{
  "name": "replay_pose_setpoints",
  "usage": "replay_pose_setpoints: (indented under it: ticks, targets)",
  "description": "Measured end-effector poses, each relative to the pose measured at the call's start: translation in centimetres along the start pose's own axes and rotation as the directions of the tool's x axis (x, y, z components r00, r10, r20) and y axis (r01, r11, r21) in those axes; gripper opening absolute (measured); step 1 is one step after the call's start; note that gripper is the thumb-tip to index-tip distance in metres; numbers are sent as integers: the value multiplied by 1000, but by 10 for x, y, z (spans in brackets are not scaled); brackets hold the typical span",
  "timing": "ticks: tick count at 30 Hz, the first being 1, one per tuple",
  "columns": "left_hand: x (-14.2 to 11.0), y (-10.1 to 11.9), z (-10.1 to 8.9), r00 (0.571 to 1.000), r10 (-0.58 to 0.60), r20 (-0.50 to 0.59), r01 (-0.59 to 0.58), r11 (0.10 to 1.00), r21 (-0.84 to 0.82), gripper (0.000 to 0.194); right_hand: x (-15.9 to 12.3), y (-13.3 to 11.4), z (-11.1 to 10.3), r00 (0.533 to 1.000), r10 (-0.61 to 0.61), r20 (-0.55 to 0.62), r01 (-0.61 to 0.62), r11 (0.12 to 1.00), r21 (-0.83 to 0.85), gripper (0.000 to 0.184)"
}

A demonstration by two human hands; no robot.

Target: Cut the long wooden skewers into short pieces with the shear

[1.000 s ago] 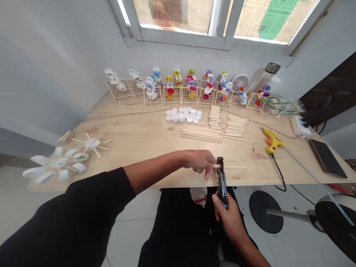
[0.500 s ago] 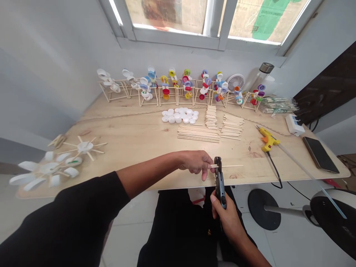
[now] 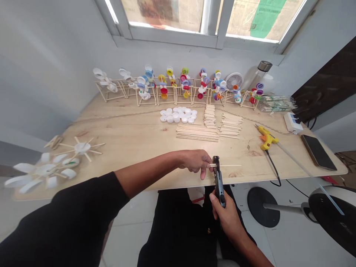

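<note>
My left hand (image 3: 198, 163) pinches thin wooden sticks (image 3: 230, 165) just above the front edge of the table. One long stick runs on to the right, past the head of the pliers-like cutter (image 3: 219, 183). My right hand (image 3: 226, 208) is wrapped round the handles of this cutter, below the table edge. Its dark jaws meet the sticks right beside my left fingertips; whether they are fully closed on the wood I cannot make out. Beyond my hands lie a bundle of long sticks (image 3: 197, 132), two piles of shorter sticks (image 3: 230, 124) and a group of white bottle caps (image 3: 178, 115).
Stick frames with colourful cap wheels (image 3: 185, 89) line the back wall. A yellow glue gun (image 3: 267, 138), a phone (image 3: 318, 151) and a power strip (image 3: 293, 123) lie at the right. White wheel pieces (image 3: 46, 170) sit at the left, near my sleeve. A round-based stand (image 3: 263, 207) is on the floor.
The whole view has shifted slightly, so things appear a little further left. My hands, the sticks and the cutter keep nearly the same positions relative to one another.
</note>
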State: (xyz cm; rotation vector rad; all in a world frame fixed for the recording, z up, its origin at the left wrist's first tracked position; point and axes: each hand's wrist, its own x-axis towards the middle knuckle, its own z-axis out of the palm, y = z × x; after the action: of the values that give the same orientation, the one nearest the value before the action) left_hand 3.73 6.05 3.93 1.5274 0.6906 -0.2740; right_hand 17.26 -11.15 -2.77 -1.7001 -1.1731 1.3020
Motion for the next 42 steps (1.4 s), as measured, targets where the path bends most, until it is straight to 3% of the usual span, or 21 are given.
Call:
replay_pose_setpoints:
  ticks: [5,14,23,28,42]
  targets:
    - [2,2,-2,1000,-10,-22,11,1000,28,18,4,6,0,999,11,-31,-12,999,-31,25]
    - [7,8,-7,997,-43,63,47,998,-53,22,4,6,-1,999,40,-34,-41,998,-37,28]
    - [4,7,-2,999,-32,-2,32,999,-1,16,3,-1,0,999,46,-27,-47,999,-23,28]
    - [0,2,4,995,63,-75,-57,995,88,19,3,-5,0,999,53,-4,-53,998,-15,23]
    - [-5,-4,7,985,126,-118,-107,982,153,28,-1,-11,1,1000,28,5,-27,998,-59,20]
